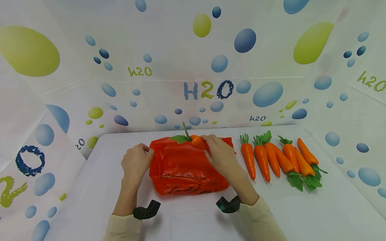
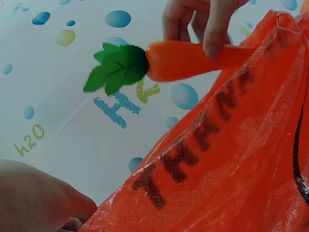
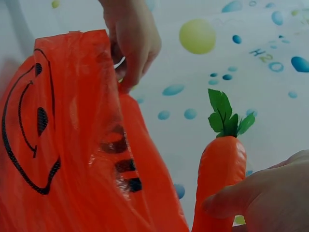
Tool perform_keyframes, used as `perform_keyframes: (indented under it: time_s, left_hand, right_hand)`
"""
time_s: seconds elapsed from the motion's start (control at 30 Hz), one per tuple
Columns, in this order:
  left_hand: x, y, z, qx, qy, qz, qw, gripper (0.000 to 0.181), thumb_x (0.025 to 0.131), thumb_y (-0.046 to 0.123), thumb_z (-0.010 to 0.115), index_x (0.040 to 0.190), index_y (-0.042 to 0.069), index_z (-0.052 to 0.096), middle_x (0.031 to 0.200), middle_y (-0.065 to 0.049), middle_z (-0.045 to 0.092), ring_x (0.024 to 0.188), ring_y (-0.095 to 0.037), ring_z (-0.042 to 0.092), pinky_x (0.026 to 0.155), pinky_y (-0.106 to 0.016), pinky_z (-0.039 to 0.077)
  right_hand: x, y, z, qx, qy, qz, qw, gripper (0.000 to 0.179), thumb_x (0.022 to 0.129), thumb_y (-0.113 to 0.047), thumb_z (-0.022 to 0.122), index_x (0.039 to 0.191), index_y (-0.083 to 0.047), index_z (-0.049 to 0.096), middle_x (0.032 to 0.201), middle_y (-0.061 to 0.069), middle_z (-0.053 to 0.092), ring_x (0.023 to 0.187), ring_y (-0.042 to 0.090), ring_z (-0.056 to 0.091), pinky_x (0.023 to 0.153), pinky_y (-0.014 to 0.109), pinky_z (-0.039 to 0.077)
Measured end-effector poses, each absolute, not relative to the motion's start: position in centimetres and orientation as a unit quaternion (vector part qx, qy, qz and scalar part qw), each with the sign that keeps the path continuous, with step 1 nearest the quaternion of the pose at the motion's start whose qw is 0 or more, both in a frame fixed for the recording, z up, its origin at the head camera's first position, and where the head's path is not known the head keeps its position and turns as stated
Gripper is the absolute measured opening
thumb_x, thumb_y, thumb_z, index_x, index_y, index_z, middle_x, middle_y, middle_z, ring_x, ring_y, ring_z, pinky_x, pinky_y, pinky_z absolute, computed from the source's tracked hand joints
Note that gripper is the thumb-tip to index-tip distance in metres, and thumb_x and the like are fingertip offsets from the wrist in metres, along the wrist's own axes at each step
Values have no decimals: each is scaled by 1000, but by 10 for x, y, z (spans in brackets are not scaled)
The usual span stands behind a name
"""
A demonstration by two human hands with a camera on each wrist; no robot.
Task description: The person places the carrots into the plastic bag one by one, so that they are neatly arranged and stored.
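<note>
A red plastic bag [image 1: 187, 167] with black printing lies in the middle of the table. My left hand [image 1: 135, 162] pinches its left edge with curled fingers; the right wrist view shows this left hand [image 3: 133, 41] at the bag's rim. In my right hand [image 1: 221, 154] is an orange carrot [image 1: 198, 142] with green leaves, held over the bag's far edge, leaves toward the left. Seen from the left wrist, the carrot [image 2: 178, 60] lies nearly level between thumb and fingers, its thin end overlapping the bag [image 2: 231, 145].
Several more carrots [image 1: 261, 157] with green tops lie in a row on the white table [image 1: 99, 174], right of the bag. Behind the table hangs a white sheet [image 1: 169, 43] with blue and green spots. A dark wrist camera [image 1: 146, 210] sits on each wrist.
</note>
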State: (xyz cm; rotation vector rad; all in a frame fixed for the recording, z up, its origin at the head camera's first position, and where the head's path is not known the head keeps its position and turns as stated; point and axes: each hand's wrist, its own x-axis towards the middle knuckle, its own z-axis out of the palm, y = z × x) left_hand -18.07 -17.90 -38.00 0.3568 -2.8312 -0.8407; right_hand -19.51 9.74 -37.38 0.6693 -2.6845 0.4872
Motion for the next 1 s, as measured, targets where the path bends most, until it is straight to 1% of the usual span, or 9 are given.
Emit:
perform_keyframes:
  time_s: [0.17,0.4,0.5,0.57,0.67,0.77,0.83,0.9,1.0]
  left_hand:
    - [-181,-179,-380,120,-948,-282,82,32,94,24,52,105,-2,68,79,-15,71,61,-22,59,54,-33,53]
    - [-181,-179,-381,119,-949,-279,80,32,95,25,52,105,-2,68,78,-14,71,60,-22,58,51,-30,51]
    - [-181,-179,-381,117,-950,-280,78,33,94,25,52,105,-2,68,77,-14,70,59,-21,56,50,-29,50]
    - [-180,-179,-381,115,-950,-280,77,33,94,25,52,105,-2,68,76,-13,70,59,-21,56,50,-28,49]
    - [-179,-178,-381,114,-950,-281,77,33,94,24,51,106,-2,68,75,-13,69,58,-21,55,49,-27,48]
    - [-177,-177,-381,114,-949,-282,78,33,94,24,51,105,-2,68,75,-13,69,58,-21,54,49,-27,46]
    - [-177,-176,-381,115,-949,-283,79,33,94,24,51,105,-2,68,75,-13,68,58,-21,54,49,-27,46]
    - [-176,-176,-381,115,-949,-284,80,33,93,24,51,104,-2,68,75,-13,68,59,-21,54,49,-27,47]
    - [-176,-176,-381,115,-948,-285,81,32,93,24,51,103,-1,69,74,-12,68,60,-21,55,50,-28,47]
  right_hand:
    - [-197,93,-381,248,-943,159,154,52,89,-13,73,137,-11,54,128,8,64,115,25,64,95,41,56]
    - [-201,89,-390,262,-945,135,144,49,90,-13,73,135,-10,56,128,6,65,115,24,65,97,41,55]
    - [-202,88,-394,250,-951,134,124,47,90,-13,73,134,-10,56,127,6,66,114,24,65,97,40,55]
    - [-203,88,-396,243,-954,136,111,43,90,-13,73,129,-11,56,122,6,67,108,24,66,94,40,56]
    - [-205,88,-402,243,-955,138,102,32,89,-11,73,115,-12,55,105,4,68,92,21,65,84,35,58]
    - [-206,89,-407,267,-947,126,124,20,89,-9,73,97,-13,55,91,2,63,79,17,57,71,29,53]
    - [-206,89,-409,282,-942,114,140,18,89,-7,72,89,-14,55,89,1,61,77,17,54,66,28,49]
    - [-206,90,-411,290,-939,102,152,17,88,-6,72,84,-15,58,92,1,63,78,18,56,66,28,49]
    - [-205,91,-413,289,-941,94,147,14,88,-5,72,85,-15,63,96,2,64,81,19,58,68,29,51]
